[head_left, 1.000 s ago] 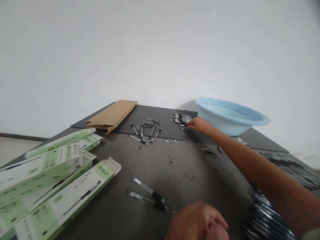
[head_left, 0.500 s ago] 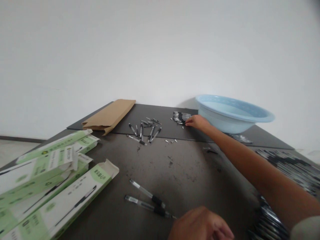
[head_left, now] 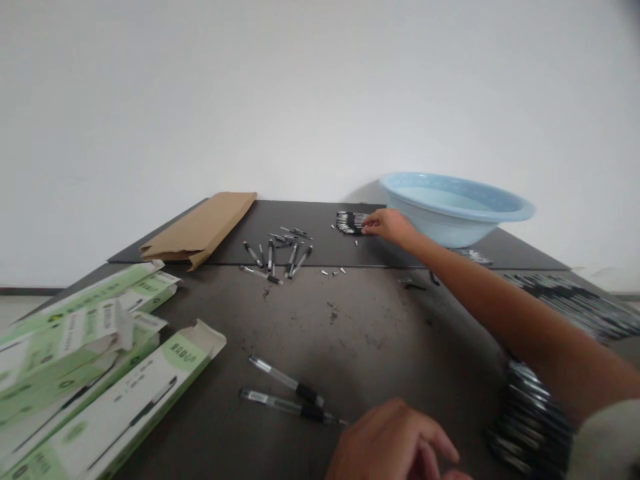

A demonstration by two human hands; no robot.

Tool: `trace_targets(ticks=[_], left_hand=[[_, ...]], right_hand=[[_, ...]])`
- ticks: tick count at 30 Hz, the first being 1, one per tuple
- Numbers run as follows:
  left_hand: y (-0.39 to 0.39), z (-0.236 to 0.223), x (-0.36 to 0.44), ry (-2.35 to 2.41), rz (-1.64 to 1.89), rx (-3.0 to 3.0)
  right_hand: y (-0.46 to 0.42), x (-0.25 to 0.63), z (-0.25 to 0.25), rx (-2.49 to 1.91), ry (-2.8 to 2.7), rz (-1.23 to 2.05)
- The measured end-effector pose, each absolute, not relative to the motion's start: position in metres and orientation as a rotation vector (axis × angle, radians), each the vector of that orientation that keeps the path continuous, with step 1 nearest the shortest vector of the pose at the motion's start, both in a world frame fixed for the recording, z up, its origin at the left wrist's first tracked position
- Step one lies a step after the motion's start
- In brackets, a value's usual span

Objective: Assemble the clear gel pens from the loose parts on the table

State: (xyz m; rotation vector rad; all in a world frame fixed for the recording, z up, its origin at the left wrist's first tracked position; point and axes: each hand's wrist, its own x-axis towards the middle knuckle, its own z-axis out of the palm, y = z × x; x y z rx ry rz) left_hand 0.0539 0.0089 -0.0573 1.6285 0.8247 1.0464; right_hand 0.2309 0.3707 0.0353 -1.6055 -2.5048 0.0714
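Note:
My right hand (head_left: 387, 225) reaches far over the table, its fingers pinched at the right end of a neat row of pens (head_left: 347, 222). They grip a pen at the near side of that row, mostly covered by the fingertips. Close to the bottom edge is my left hand (head_left: 393, 443), with curled fingers; whatever they may hold is hidden. Just left of it lie two clear pens with black grips, an upper pen (head_left: 285, 380) and a lower pen (head_left: 290, 407), the lower one's tip almost at the hand. Small silver cone tips (head_left: 334, 272) are scattered mid-table.
A loose heap of pens (head_left: 280, 257) lies left of centre. Behind my right forearm stands a light blue basin (head_left: 455, 210). Pen rows (head_left: 575, 303) and a pen pile (head_left: 530, 420) lie right. Green-white boxes (head_left: 150, 393) and a brown paper bag (head_left: 200, 227) occupy the left.
My right hand has moved from just in front of the pen row to the row's right end. The left hand stays low with curled fingers. The whole view has shifted slightly.

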Motion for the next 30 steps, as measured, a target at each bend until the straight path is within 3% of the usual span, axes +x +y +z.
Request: trace_targets(ticks=[7,13,30], left_hand=[[0.003,-0.028,0.050,0.818,1.103,1.794],[0.000,-0.002,0.042,0.789,0.989,1.858],[-0.005,-0.003,0.044,0.858,0.915,1.839]], right_hand=[[0.285,0.307,0.073,-1.513,-2.719,0.297],[0.231,0.340,0.056,-1.371,-2.814,0.346],[0.254,0.310,0.039,-1.403,-2.670,0.284]])
